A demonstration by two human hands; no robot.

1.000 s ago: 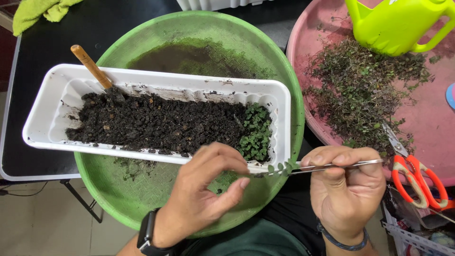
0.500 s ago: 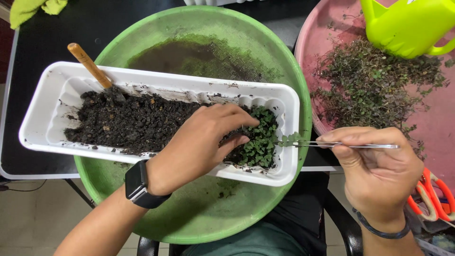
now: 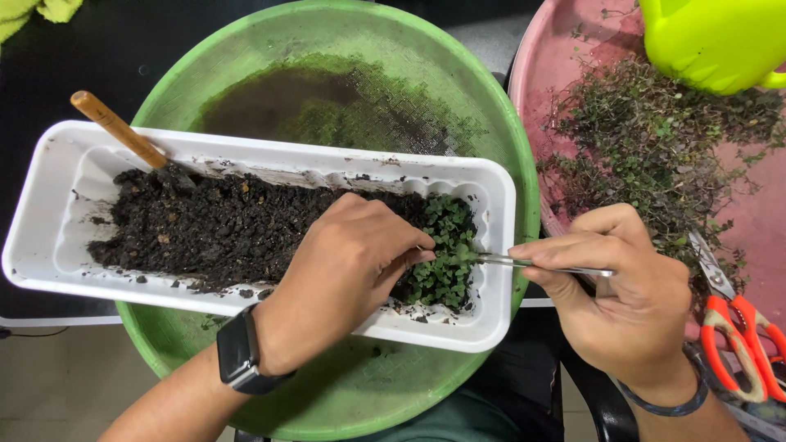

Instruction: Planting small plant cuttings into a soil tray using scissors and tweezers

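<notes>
A white rectangular planter [image 3: 49,213] filled with dark soil [image 3: 221,225] sits across a round green tray [image 3: 491,123]. A patch of small green plants [image 3: 446,245] grows at the planter's right end. My left hand [image 3: 344,266], with a black watch on the wrist, rests on the soil, its fingertips pressed against the plants. In my right hand [image 3: 618,295] I pinch metal tweezers [image 3: 524,263], their tips pushed into the green patch. A wooden-handled tool [image 3: 119,131] stands stuck in the soil at the left.
A pink tray [image 3: 557,65] at the right holds a heap of loose plant cuttings [image 3: 655,139], a lime-green watering can [image 3: 712,41] and orange-handled scissors [image 3: 737,327]. Muddy water [image 3: 278,98] pools in the green tray behind the planter. A yellow-green cloth [image 3: 33,12] lies top left.
My left hand has moved from the tray's front edge onto the soil beside the plants. The tweezers carried a small sprig leftward, and their tips are now in the green patch.
</notes>
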